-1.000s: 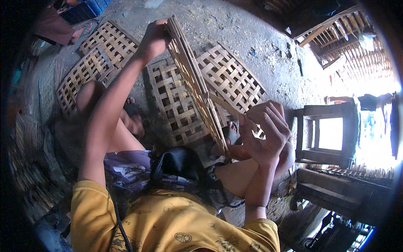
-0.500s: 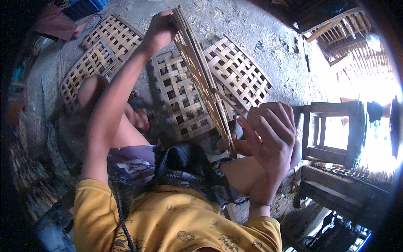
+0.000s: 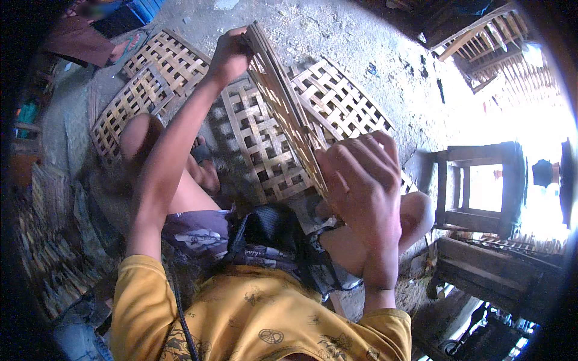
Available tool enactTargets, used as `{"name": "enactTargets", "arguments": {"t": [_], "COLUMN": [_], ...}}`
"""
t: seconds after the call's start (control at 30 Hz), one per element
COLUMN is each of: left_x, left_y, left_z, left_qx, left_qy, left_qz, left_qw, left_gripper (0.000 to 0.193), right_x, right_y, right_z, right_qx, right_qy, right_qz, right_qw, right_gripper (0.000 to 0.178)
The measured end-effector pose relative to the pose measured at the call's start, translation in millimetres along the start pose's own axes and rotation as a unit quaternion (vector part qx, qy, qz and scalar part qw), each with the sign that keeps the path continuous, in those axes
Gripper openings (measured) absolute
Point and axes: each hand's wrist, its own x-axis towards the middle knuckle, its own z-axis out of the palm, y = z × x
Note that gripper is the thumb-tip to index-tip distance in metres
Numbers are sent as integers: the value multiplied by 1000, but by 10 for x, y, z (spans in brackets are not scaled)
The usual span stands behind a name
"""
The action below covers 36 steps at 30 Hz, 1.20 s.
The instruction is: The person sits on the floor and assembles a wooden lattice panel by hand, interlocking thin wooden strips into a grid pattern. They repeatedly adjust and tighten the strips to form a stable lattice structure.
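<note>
My left hand (image 3: 232,55) grips the far end of a woven bamboo panel (image 3: 280,102), which stands tilted and almost edge-on over my lap. Close to the panel's nearer end is my right hand (image 3: 364,180), with its fingers curled shut against the edge. A thin bamboo strip runs from the panel's edge into these fingers; the hand hides most of it. Under the raised panel lies another woven bamboo panel (image 3: 256,132) with an open lattice. One more lattice panel (image 3: 346,99) lies to its right, partly overlapped.
Further bamboo lattice panels (image 3: 135,90) lie on the floor at the left. A wooden stool (image 3: 478,215) stands at the right. A blue crate (image 3: 129,18) and a person's clothed leg (image 3: 78,42) are at the far left.
My right hand has moved left and slightly up, against the panel's edge; the strip that stretched to its fingers is now mostly hidden. My left hand keeps its grip.
</note>
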Motion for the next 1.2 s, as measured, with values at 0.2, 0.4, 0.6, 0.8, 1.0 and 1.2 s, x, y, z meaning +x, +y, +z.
{"name": "enactTargets", "arguments": {"t": [0.2,0.4,0.6,0.8,1.0,1.2], "left_x": [15,84,120,111,161,107], "left_y": [255,240,249,191,284,147], "left_z": [75,10,86,169,137,41], "left_qx": [-8,23,23,-7,69,-25], "left_qy": [-9,-24,-18,-19,-16,-13], "left_qz": [-86,-80,7,-14,16,-36], "left_qw": [996,996,1000,1000,997,999], "left_gripper": [32,33,37,37,41,47], "right_x": [-20,-58,29,250,345,401], "right_y": [179,143,-274,-39,-345,-157], "right_z": [10,2,-240,47,-489,21], "right_qx": [42,65,176,152,45,-45], "right_qy": [47,93,319,89,148,124], "right_qz": [53,45,166,189,74,182], "right_qw": [997,993,916,966,985,974], "right_gripper": [15,34,66,42,50,56]}}
